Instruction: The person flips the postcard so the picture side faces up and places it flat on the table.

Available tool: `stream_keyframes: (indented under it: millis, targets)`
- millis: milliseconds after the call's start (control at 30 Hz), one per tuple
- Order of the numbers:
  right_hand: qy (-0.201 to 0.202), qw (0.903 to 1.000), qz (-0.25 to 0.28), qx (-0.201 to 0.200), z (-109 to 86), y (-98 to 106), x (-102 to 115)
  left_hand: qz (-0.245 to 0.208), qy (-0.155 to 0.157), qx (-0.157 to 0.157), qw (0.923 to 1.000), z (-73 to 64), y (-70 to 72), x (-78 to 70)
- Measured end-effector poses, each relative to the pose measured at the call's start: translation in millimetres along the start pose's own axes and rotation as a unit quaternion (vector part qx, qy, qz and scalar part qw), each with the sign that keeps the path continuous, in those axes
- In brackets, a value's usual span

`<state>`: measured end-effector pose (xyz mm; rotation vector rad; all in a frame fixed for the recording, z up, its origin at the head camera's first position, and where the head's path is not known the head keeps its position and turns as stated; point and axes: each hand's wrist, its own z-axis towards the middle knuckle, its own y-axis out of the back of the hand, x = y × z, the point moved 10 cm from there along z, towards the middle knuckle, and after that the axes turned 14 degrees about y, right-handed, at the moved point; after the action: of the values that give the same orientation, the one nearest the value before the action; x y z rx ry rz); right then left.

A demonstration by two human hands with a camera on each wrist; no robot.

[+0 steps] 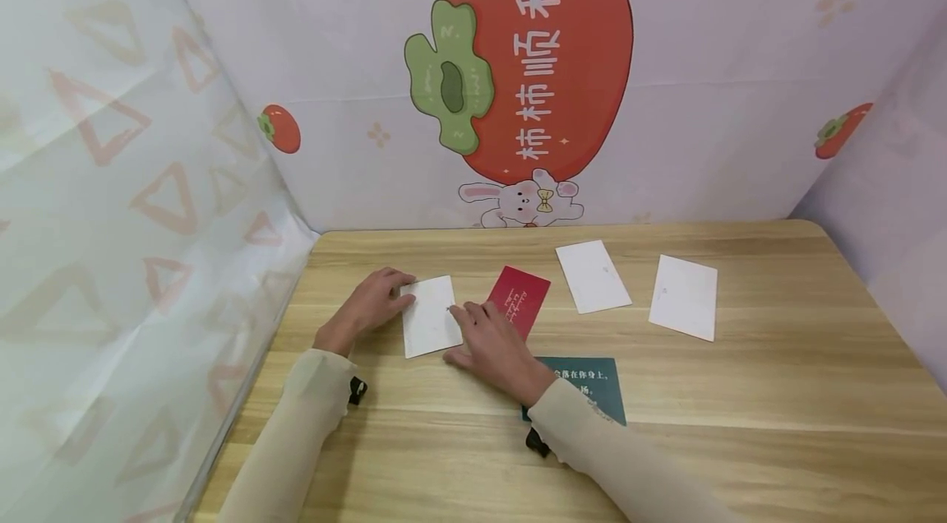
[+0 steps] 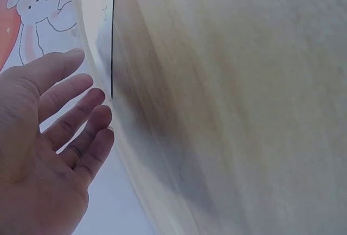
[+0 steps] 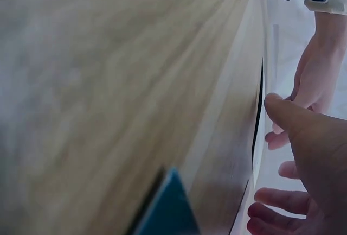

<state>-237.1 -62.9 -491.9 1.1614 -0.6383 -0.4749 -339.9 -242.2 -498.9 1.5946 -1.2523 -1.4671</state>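
Observation:
A white card (image 1: 429, 317) lies flat on the table between both hands. At its left edge is my left hand (image 1: 373, 301), thumb and fingertips near or on the card. My right hand (image 1: 496, 346) reaches to the card's right edge, its fingertips touching or very close. In the left wrist view the left hand (image 2: 46, 137) has loosely bent, spread fingers. The right wrist view shows the right hand (image 3: 320, 164) with relaxed fingers. Beside the right hand lies a red card (image 1: 527, 301), partly covered by it. A dark green card (image 1: 605, 391) with white writing is partly under the right forearm.
Two more white cards, one upright-angled (image 1: 593, 278) and one farther right (image 1: 684, 297), lie toward the table's back right. A printed cloth (image 1: 703, 136) with a large persimmon hangs behind the wooden table (image 1: 777, 391), and another cloth (image 1: 111, 260) borders its left side.

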Motion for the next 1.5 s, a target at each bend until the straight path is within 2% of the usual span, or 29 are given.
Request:
stream_keyframes:
  millis: [333, 567, 800, 933, 1133, 1333, 1500]
  targets:
    - [0.010, 0.9983, -0.057, 0.003, 5.8, -4, 10, -0.002, -0.001, 0.003, 1.0000, 0.9, -1.3, 0.3]
    - [0.008, 0.9976, -0.066, 0.021, 7.1, -7, 11, -0.010, 0.003, 0.000, 0.9999, -0.6, -0.5, 1.3]
    - [0.025, 0.9900, -0.128, 0.053, 8.3, -9, 15, -0.004, -0.004, -0.004, 1.0000, -0.7, -1.4, -1.2]
    - [0.032, 0.9867, -0.149, 0.056, 7.6, -9, 16, 0.007, -0.015, -0.017, 0.9997, -1.3, -0.8, -3.7]
    - [0.042, 0.9887, -0.137, 0.044, 5.1, -6, 17, 0.007, -0.012, -0.024, 0.9996, -4.8, 0.6, -2.5]
    - [0.088, 0.9804, -0.162, 0.071, 1.9, -9, 23, 0.007, -0.016, -0.023, 0.9996, -7.3, 1.0, -1.3]
    - [0.071, 0.9875, -0.128, 0.057, 1.2, -6, 21, 0.010, -0.022, -0.016, 0.9996, -8.1, -1.0, 0.8]
